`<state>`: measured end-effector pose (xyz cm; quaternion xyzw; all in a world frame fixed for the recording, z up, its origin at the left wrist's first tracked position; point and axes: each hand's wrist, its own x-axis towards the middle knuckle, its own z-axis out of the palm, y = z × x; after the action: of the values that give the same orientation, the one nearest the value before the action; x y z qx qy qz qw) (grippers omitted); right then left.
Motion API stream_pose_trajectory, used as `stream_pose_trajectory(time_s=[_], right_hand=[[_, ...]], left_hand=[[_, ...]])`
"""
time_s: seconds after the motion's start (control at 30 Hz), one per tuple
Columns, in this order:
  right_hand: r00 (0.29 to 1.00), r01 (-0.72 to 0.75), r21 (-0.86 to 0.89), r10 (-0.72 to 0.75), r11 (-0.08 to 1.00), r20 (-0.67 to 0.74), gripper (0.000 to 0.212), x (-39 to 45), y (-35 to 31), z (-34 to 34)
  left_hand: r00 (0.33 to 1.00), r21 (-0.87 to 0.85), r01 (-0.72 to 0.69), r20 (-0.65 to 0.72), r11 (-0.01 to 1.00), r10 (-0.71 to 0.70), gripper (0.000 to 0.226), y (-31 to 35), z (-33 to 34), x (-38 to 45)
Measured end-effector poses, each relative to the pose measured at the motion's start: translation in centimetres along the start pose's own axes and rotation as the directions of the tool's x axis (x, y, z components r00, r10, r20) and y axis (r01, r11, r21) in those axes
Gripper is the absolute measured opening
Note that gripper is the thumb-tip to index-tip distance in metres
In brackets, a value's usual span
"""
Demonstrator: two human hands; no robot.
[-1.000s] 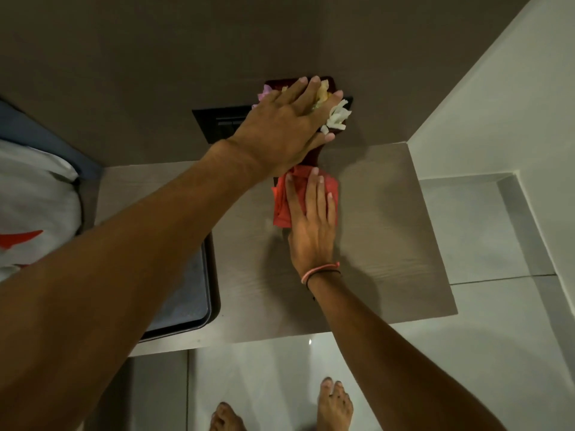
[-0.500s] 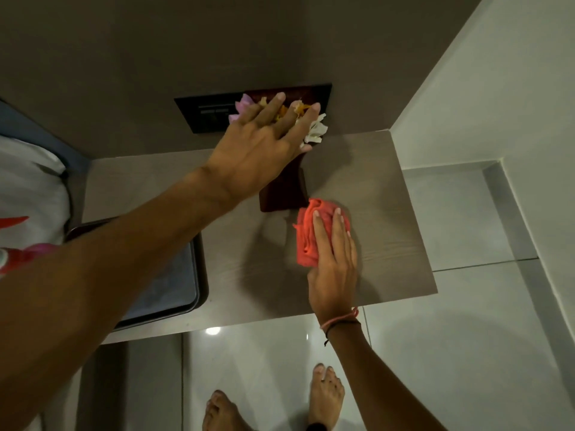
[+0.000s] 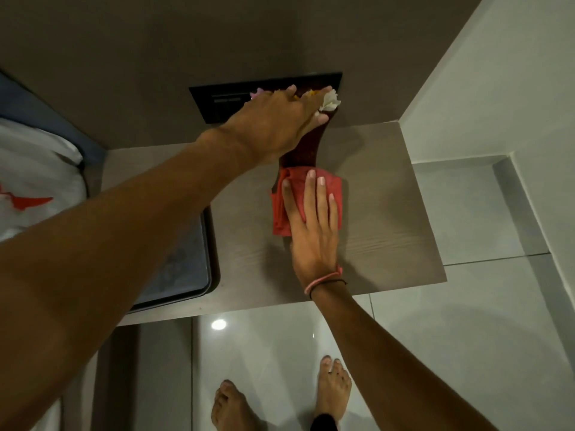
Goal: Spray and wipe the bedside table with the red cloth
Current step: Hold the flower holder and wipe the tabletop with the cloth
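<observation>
The red cloth (image 3: pixel 338 199) lies crumpled on the grey wood-grain bedside table (image 3: pixel 385 213), touching the foot of a dark red flower vase (image 3: pixel 300 155). My right hand (image 3: pixel 314 234) presses flat on the cloth with its fingers pointing at the wall. My left hand (image 3: pixel 277 126) reaches over from the left and grips the top of the vase among white, yellow and pink flowers (image 3: pixel 329 101). The vase leans toward the wall. No spray bottle is in view.
A dark tray (image 3: pixel 189 262) lies on the table's left part, partly under my left arm. A black switch panel (image 3: pixel 217 102) is on the wall behind. A bed with white bedding (image 3: pixel 34 181) is at the left. My bare feet (image 3: pixel 334 387) stand on glossy floor tiles.
My right hand slid the red cloth toward the table's front, then back up against the vase's foot. My left hand has stayed on the vase top.
</observation>
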<state>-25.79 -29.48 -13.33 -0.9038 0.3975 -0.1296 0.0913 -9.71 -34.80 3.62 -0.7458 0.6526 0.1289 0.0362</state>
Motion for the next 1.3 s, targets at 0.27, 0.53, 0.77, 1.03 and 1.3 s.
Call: stream_pose_trajectory(time_s=[0.27,0.53,0.77,1.03,1.3], right_hand=[[0.994,0.094,-0.089,-0.090,0.992,0.056,0.075,-3.5,1.6,-0.2],[0.990,-0.045,0.109,0.030,0.993,0.137,0.084,-7.4,1.9,-3.4],[0.989,-0.149,0.275,0.139,0.950,0.057,0.088,-9.0,2.2,-4.9],[0.990,-0.141,0.258,0.138,0.956,0.032,0.081,-9.6,2.9,-4.8],[0.987,-0.124,0.224,0.143,0.967,-0.071,0.064,-9.8,4.1,-5.1]], left_hand=[[0.998,0.037,-0.049,-0.049,0.998,0.050,0.058,0.1,0.1,-0.4],[0.992,0.126,-0.065,-0.096,0.990,0.078,0.059,1.3,1.9,-1.9],[0.972,0.191,-0.069,-0.208,0.979,0.110,0.063,2.8,5.0,-4.2],[0.966,0.214,-0.072,-0.229,0.974,0.121,0.072,3.9,6.5,-3.0],[0.964,0.243,-0.093,-0.222,0.965,0.149,0.066,5.2,4.4,2.9]])
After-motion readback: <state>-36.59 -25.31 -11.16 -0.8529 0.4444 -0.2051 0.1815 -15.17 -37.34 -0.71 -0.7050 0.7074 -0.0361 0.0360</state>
